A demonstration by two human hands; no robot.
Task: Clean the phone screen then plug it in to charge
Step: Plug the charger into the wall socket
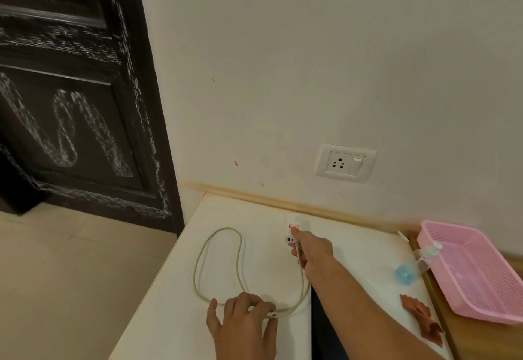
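Observation:
A white charger adapter (295, 225) with a red label lies on the white table (158, 311) near the wall. My right hand (312, 252) reaches to it and pinches the cable plug at the adapter's port. The greyish charging cable (218, 260) loops across the table to my left hand (244, 325), whose fingers rest on the cable's other end. A wall socket (345, 163) with a switch sits above the table. No phone is in view.
A pink plastic basket (475, 272) stands at the right. Beside it are a small clear spray bottle (427, 256), a blue round object (404, 274) and a brown crumpled cloth (421, 318). A dark door (70, 90) is at the left, with tiled floor below it.

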